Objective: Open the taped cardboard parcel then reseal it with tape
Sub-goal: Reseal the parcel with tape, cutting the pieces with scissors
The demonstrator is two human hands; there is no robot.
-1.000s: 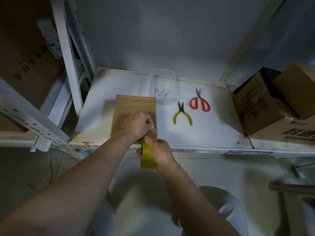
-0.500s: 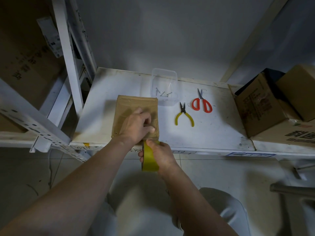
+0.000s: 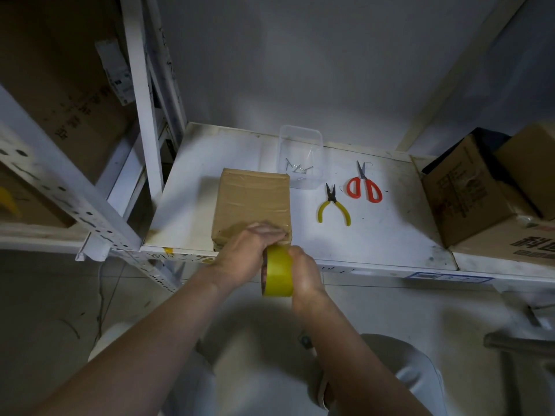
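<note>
- The parcel (image 3: 251,202) sits at the shelf's (image 3: 390,235) front edge.
- Our left hand (image 3: 246,253) presses flat fingers on its near end.
- Our right hand (image 3: 303,274) grips the tape roll (image 3: 277,271) just off the edge.

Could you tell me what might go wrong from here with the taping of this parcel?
The parcel sits at the shelf's front edge; pulling the tape roll toward the body could drag it off. The left hand presses only the near corner, so the tape may lie crooked. The right hand holds the roll off the shelf, where it could drop.
</note>
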